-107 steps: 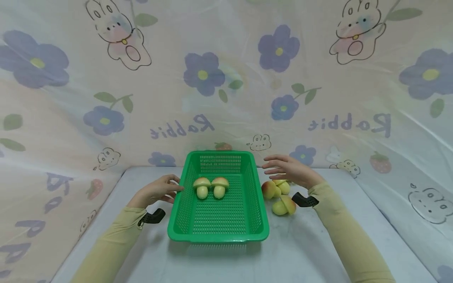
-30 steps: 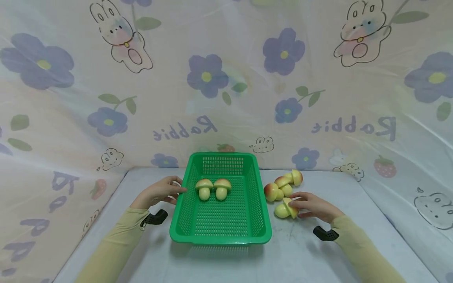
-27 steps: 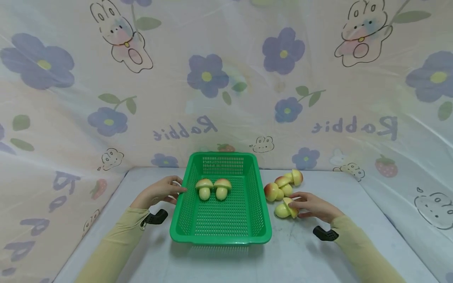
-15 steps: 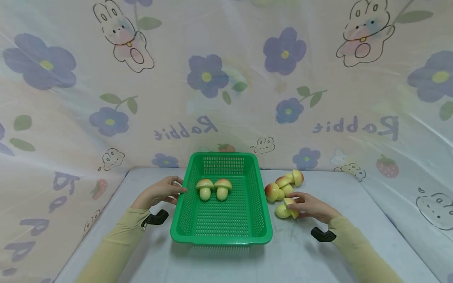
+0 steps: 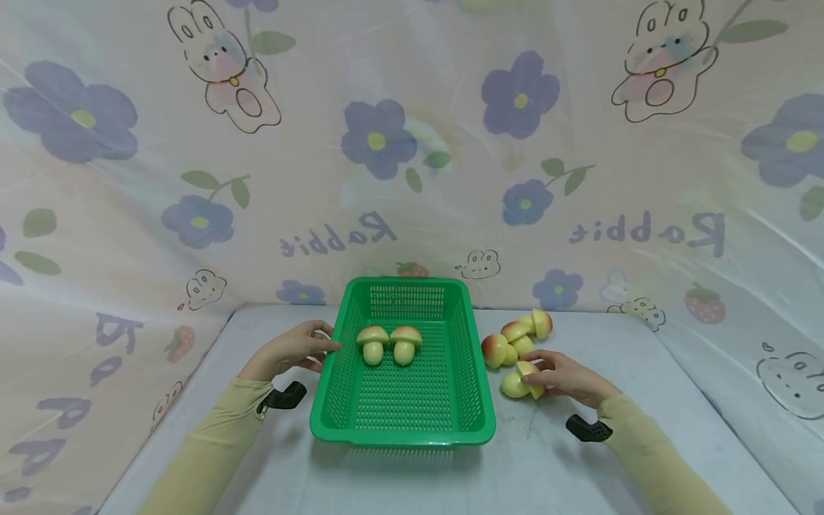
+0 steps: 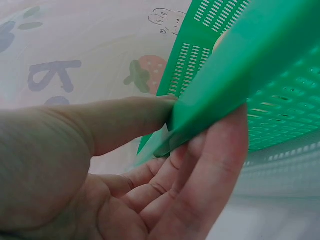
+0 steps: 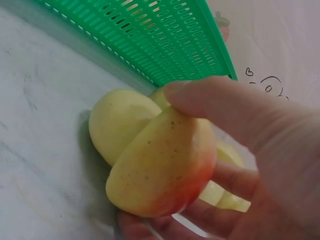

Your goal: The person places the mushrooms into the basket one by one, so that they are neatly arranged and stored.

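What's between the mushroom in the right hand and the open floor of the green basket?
Only the basket's near side wall. The right hand grips the toy mushroom lying on the table just outside that wall. Inside, two mushrooms stand toward the far end; the floor in front of them is bare. The left hand holds the opposite rim.

My left hand (image 5: 291, 348) grips the green basket (image 5: 402, 422) rim; my right hand (image 5: 566, 377) pinches a toy mushroom (image 5: 518, 381) lying on the tabletop (image 5: 450, 479); two mushrooms (image 5: 389, 344) stand inside.
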